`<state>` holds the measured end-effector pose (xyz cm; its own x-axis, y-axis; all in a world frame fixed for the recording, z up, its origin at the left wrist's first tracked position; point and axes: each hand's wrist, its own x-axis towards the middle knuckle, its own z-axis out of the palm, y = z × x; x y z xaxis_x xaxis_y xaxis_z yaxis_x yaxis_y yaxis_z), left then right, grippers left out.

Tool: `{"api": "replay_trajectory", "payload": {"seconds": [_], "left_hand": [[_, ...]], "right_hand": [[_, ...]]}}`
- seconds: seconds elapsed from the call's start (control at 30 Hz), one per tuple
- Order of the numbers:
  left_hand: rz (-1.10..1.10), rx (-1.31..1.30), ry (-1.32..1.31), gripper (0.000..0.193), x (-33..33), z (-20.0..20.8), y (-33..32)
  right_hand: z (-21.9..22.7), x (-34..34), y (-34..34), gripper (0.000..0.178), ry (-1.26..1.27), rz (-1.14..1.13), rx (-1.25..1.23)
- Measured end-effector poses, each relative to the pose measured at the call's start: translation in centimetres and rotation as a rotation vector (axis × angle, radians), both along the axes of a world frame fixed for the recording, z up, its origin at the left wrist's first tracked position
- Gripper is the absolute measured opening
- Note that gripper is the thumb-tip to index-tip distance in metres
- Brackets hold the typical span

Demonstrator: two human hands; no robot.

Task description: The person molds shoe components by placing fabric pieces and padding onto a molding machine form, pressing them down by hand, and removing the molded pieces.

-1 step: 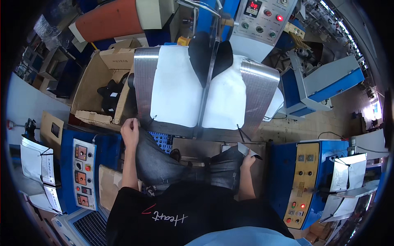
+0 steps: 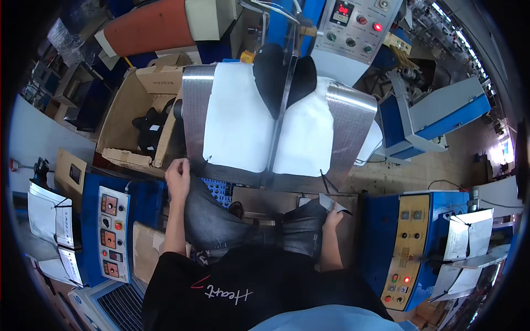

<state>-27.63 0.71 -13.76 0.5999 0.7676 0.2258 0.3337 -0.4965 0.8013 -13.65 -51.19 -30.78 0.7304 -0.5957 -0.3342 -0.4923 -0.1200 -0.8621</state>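
My left hand (image 2: 179, 175) is raised beside my left knee, close to the lower left corner of the machine's metal plate (image 2: 197, 110). Its fingers are curled together; whatever they may pinch is hidden. By my right knee, my right hand (image 2: 332, 217) grips a small thin sheet piece (image 2: 328, 201), pale grey on one face and dark at its edge. In front of me, a white pad (image 2: 237, 121) and a second white pad (image 2: 303, 132) cover the plate. Two black rounded pieces (image 2: 269, 77) rest at their far end, partly behind a clear upright panel.
An open cardboard box (image 2: 118, 118) with black pieces (image 2: 148, 129) inside stands on the left. Blue control cabinets flank me, with a left panel (image 2: 113, 234) and a right panel (image 2: 407, 248). Beyond the plate is a grey control box (image 2: 356, 27) with lit red indicators.
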Motion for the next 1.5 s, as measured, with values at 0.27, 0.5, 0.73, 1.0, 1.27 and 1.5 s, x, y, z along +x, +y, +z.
{"api": "replay_trajectory", "payload": {"seconds": [0.27,0.5,0.73,1.0,1.27,1.5], "left_hand": [[-0.362,-0.586,-0.37,0.042,12.1,10.5,-5.9],[-0.47,-0.94,-0.279,0.055,21.1,12.7,-9.7],[-0.239,-0.214,-0.408,0.042,19.9,11.8,-6.9],[0.21,0.018,-0.485,0.04,10.9,13.3,8.9],[0.451,-0.574,-0.264,0.059,-3.1,-1.9,18.5],[0.273,-0.258,0.057,0.033,-7.8,-5.4,10.5]], "right_hand": [[0.2,-1.0,0.6,0.049,-0.06,0.156,-0.132],[1.1,-1.5,0.8,0.048,-0.052,0.221,-0.247],[1.3,-1.5,0.3,0.051,-0.035,0.222,-0.222],[1.1,-1.0,0.5,0.052,-0.039,0.232,-0.205],[1.2,-0.2,-0.8,0.048,-0.066,-0.107,0.084],[8.9,5.3,-5.9,0.047,-0.436,-0.203,-0.233]]}}
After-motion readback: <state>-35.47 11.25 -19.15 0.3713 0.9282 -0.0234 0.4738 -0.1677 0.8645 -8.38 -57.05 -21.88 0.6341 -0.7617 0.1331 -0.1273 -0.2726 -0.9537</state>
